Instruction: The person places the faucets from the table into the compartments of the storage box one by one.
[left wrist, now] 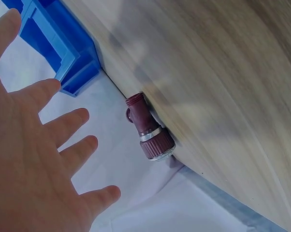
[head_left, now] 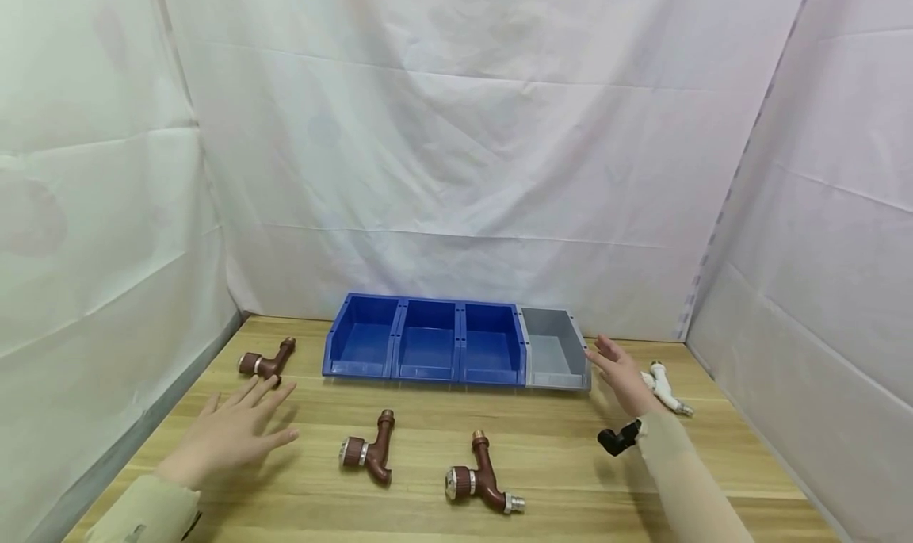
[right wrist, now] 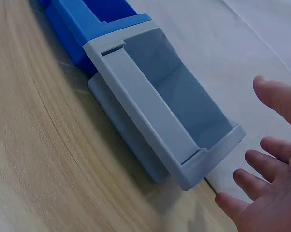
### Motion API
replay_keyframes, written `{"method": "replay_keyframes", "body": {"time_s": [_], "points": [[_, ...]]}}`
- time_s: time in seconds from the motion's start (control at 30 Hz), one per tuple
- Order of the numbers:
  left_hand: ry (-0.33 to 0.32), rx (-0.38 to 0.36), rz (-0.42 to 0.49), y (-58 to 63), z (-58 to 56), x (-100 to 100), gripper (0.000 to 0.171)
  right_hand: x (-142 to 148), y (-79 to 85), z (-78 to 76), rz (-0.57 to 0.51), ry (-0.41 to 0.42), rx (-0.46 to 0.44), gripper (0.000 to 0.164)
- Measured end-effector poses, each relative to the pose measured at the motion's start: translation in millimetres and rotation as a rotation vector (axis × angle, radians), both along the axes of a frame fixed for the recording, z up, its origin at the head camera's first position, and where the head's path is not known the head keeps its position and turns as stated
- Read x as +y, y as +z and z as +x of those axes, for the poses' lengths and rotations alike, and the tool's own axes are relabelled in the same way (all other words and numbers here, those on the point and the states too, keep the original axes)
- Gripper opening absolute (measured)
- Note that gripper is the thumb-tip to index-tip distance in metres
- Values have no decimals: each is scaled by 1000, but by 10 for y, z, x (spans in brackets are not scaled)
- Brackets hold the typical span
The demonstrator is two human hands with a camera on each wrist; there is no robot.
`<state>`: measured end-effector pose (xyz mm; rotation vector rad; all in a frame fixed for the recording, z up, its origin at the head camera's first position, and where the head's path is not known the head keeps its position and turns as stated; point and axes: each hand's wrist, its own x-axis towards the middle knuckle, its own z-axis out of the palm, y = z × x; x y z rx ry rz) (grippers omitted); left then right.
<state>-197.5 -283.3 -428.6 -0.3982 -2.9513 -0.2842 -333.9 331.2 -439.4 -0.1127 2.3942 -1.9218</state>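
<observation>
Wood-grain tabletop (head_left: 542, 440) is enclosed by white cloth (head_left: 456, 154), far side plus L & R. 3 blue bins (head_left: 428, 353) w/ grey bin (head_left: 551, 354) at R end are lined up at far ctr. L hand (head_left: 231, 432) is held near far-L brown tap (head_left: 267, 365), fingers spread apart; R hand (head_left: 626, 380) is held just beside grey bin's R wall, fingers apart, contact can't be told. 2 other taps (head_left: 485, 473), also brown, are laid nearer, approx. ctr. White tap (head_left: 663, 388), far R, is partly hidden by R hand; black pc. (head_left: 615, 440) by R wrist can't be made out. Both forearms are cut off at near edge.
</observation>
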Motion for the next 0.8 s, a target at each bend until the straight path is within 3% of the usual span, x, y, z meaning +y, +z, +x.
{"method": "replay_keyframes", "body": {"time_s": [0.2,0.4,0.8], "points": [[0,-7,10,-6,8,26,79,-51,-117,-12,-131,4,-23,72],[6,-3,13,-33,12,33,78,-95,-192,-30,-265,-14,-72,74],[14,-15,22,-30,-23,32,78,-137,-397,-59,-440,-54,-48,65]]}}
